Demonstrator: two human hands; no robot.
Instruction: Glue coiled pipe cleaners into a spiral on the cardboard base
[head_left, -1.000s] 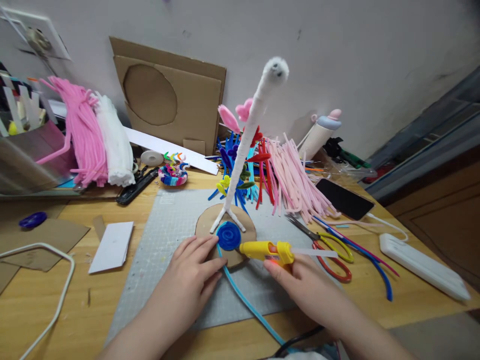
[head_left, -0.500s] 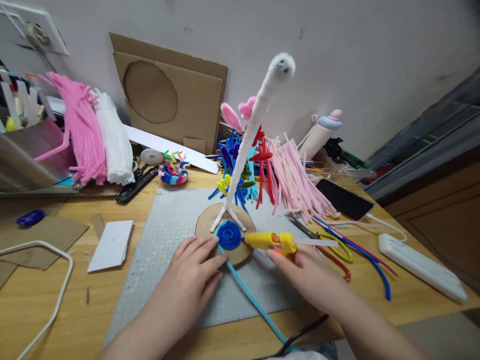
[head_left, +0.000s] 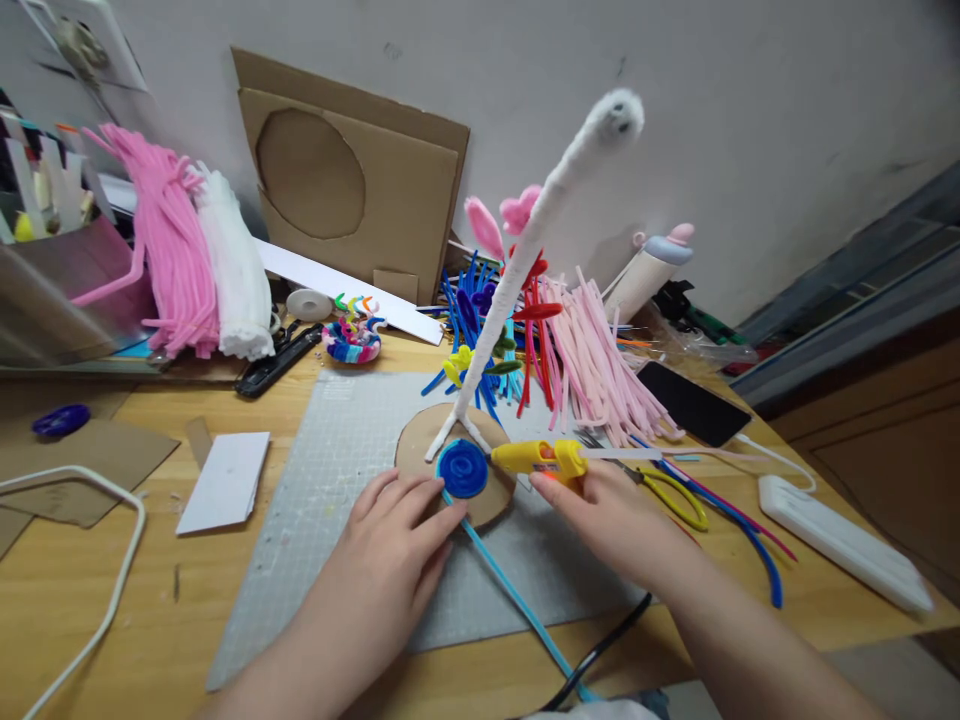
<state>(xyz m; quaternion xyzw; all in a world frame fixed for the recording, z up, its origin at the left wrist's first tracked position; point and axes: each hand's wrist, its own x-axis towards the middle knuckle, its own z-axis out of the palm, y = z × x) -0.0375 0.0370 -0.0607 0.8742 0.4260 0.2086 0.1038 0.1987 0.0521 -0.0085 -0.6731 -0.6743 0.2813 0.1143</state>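
Observation:
A yellow hot glue gun is in my right hand, fingers wrapped round its handle, a clear glue stick out of its back. Its nozzle is at the upper right of a dark blue pipe-cleaner coil; whether it touches I cannot tell. The coil lies on a round cardboard base. My left hand rests on the base's left edge, its fingertips holding a light blue pipe cleaner against the coil. A white wrapped stem with coloured fuzzy petals stands on the base, its foot forked.
A grey cutting mat lies underneath. Yellow-handled scissors, a phone and a white power strip lie at right. Pipe-cleaner bundles and cardboard sheets stand behind. A black cord crosses the front edge.
The glue gun's nozzle has moved up along the coil's right side, towards the stem's foot. My left hand stays at the coil's left edge. The whole view has shifted slightly.

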